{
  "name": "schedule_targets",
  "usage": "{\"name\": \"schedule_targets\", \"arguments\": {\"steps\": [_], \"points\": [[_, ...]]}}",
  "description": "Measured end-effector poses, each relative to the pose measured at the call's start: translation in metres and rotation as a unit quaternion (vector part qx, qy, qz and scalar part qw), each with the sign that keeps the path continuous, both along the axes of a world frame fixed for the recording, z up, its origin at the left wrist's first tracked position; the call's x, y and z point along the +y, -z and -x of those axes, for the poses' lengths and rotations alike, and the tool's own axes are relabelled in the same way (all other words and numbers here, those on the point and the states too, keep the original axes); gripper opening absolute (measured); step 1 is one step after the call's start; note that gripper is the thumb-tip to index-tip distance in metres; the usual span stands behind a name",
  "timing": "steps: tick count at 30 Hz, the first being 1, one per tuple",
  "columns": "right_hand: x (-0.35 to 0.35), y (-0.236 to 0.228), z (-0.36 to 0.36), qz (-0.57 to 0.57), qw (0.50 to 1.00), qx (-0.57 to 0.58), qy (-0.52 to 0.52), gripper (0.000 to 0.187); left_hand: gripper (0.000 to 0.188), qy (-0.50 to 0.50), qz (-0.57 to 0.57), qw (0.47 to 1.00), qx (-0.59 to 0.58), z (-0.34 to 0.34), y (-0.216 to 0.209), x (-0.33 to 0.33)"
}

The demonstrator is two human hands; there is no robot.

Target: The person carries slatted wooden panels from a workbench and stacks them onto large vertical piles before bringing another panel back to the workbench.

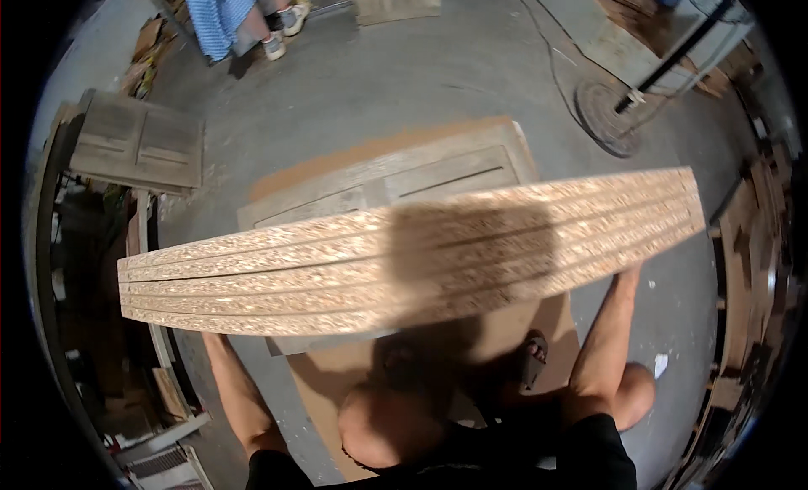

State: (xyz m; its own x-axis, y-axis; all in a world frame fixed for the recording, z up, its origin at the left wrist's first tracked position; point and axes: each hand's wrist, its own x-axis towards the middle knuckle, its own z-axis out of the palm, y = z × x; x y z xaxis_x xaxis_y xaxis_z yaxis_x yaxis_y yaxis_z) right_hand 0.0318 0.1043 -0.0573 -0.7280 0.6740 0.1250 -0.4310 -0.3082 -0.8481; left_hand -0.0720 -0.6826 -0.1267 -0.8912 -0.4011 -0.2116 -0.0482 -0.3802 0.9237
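Note:
A stack of several chipboard panels (404, 254) is seen edge-on, stretched across the middle of the view at about waist height. Both my arms reach up under it. My left hand (215, 340) meets the stack's lower edge near its left end, and my right hand (627, 278) meets it near the right end. The fingers of both hands are hidden behind the panels. The stack casts a dark shadow over its own middle. My bare knees (379, 423) and a sandalled foot (532, 359) show below it.
A panelled wooden door (421, 178) lies flat on the concrete floor behind the stack, on a brown board (513, 326). Another door panel (139, 141) lies at the left. A person's legs (273, 27) stand far back. A black stand's round base (608, 111) and wood scraps (757, 237) are at the right.

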Motion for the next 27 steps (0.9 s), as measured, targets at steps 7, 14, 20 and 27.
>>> {"name": "schedule_targets", "arguments": {"steps": [7,14,20,27], "points": [[-0.029,-0.002,0.02,0.204,0.948,0.157,-0.185,0.04,0.066,-0.062,-0.017,0.997,-0.042,-0.027,0.026,-0.001],[-0.013,0.005,0.026,0.226,0.926,0.185,-0.238,0.041,0.065,-0.099,-0.025,0.994,-0.037,-0.036,0.025,0.01],[0.078,0.045,0.018,0.122,0.974,-0.168,0.092,0.068,0.065,-0.081,-0.039,0.996,0.019,-0.006,-0.023,0.038],[0.0,-0.242,0.085,-0.043,0.885,-0.439,-0.148,0.082,0.071,-0.002,-0.079,0.921,-0.381,-0.048,-0.276,0.071]]}}
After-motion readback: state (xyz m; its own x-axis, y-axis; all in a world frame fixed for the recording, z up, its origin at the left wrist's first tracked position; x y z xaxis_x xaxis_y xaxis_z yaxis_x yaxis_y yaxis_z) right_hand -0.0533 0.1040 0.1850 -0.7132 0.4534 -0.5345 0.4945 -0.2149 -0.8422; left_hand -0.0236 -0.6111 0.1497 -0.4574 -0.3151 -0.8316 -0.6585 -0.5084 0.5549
